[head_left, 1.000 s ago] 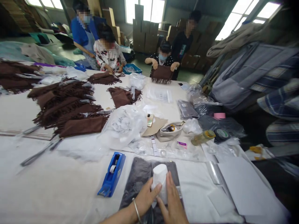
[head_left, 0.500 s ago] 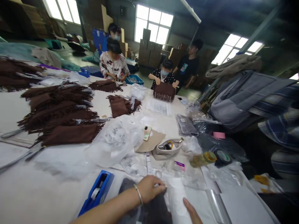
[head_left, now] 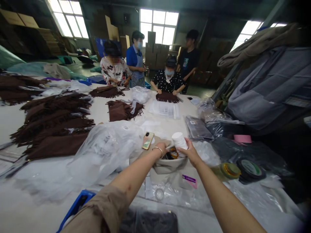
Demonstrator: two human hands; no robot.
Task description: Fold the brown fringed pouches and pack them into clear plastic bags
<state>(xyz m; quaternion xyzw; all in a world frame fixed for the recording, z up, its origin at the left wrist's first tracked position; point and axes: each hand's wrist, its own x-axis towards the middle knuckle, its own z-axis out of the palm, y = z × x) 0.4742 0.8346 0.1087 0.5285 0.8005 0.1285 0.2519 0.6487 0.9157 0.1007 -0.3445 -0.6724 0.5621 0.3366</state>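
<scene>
My right hand is closed around a white roll, a short cylinder held tilted just above the right side of an open beige pouch. At the pouch's left rim is my left hand, its fingers closed on the edge, though their tips are partly hidden. Inside the pouch mouth lie dark items and an orange-yellow ring. A phone rests just left of the pouch. Nearer to me, a dark item in clear plastic lies at the bottom edge of the view.
Brown fringed pieces are piled at left, beside crumpled plastic bags. A blue tape dispenser stands lower left. To the right are a yellow-lidded jar and a black tape roll. Several people work across the table.
Both hands have moved forward from the dark wrapped item to the beige pouch. My right hand has lifted the white roll, and my left hand has taken the pouch's rim.
</scene>
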